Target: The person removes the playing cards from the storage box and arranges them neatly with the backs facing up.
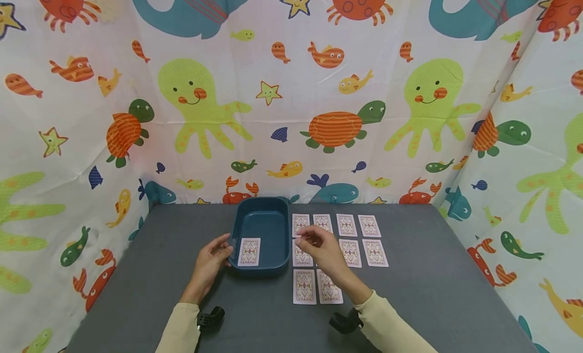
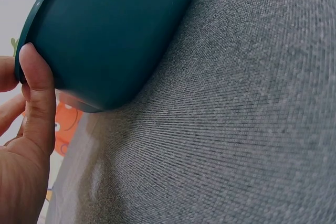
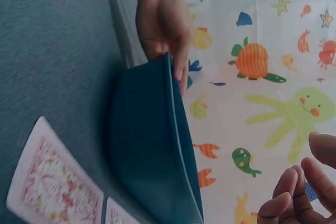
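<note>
A dark blue plastic bin point(image 1: 261, 271) sits on the table, with one patterned playing card point(image 1: 249, 251) lying back-up in it. My left hand point(image 1: 212, 262) pinches the bin's left rim; in the left wrist view the thumb point(image 2: 38, 72) presses the outer wall and fingers lie over the edge. To the right of the bin, several face-down cards point(image 1: 304, 286) lie in rows. Above them hovers my right hand point(image 1: 324, 251), hiding part of the middle row. In the right wrist view its thumb and loosely bent fingers point(image 3: 294, 198) stand apart, with nothing visible between them.
A grey cloth-covered table point(image 1: 423, 292) extends on both sides of the bin and cards. A white curtain point(image 1: 282, 130) printed with sea animals hangs behind the table and along its sides. Each wrist wears a black band point(image 1: 211, 317).
</note>
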`<state>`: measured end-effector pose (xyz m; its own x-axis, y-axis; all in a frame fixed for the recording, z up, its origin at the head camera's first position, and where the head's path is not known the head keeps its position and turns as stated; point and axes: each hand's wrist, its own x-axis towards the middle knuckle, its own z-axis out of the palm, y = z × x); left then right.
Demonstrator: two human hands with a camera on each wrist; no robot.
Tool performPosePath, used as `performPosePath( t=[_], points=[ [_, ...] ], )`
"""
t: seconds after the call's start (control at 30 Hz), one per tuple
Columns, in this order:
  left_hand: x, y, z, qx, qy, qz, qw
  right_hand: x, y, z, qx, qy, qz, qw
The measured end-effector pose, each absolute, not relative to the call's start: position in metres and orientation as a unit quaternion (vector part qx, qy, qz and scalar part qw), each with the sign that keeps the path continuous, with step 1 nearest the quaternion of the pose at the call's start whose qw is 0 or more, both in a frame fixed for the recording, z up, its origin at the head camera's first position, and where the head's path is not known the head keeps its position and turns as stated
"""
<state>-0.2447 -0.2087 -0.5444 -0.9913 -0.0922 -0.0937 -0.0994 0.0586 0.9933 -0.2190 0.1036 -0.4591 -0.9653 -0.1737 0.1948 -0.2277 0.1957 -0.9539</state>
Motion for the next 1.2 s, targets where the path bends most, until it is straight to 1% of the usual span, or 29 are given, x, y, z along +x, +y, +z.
performPosePath(
  t=[0.2, 0.3, 0.43, 0.5, 0.6, 0.77, 0.97, 1.2],
  points=[
    [-0.242, -0.208, -0.538, -0.066, 0.724, 0.686, 0.012, -0.224, 0.087, -0.454, 0.127, -0.778, 0.615, 0.018],
    [-0.238, -0.206, -0.531, -0.068, 0.725, 0.686, 0.016, -0.218, 0.078, -0.439, 0.137, -0.780, 0.611, 0.010],
    [-0.240, -0.206, -0.536, -0.067, 0.728, 0.682, 0.006, -0.211, 0.069, -0.420, 0.151, -0.775, 0.613, 0.009],
    [-0.243, -0.207, -0.543, -0.067, 0.727, 0.683, 0.000, -0.212, 0.065, -0.419, 0.151, -0.775, 0.614, 0.008],
    [-0.244, -0.206, -0.543, -0.069, 0.729, 0.681, -0.002, -0.221, 0.058, -0.428, 0.152, -0.774, 0.614, 0.004],
    [-0.244, -0.206, -0.544, -0.067, 0.731, 0.679, -0.005, -0.241, 0.046, -0.453, 0.161, -0.776, 0.610, 0.007],
    [-0.245, -0.207, -0.546, -0.075, 0.732, 0.677, -0.003, -0.250, 0.032, -0.460, 0.178, -0.786, 0.593, 0.000],
    [-0.246, -0.207, -0.547, -0.077, 0.735, 0.674, -0.003, -0.259, 0.020, -0.466, 0.171, -0.807, 0.565, -0.009]
  ],
)
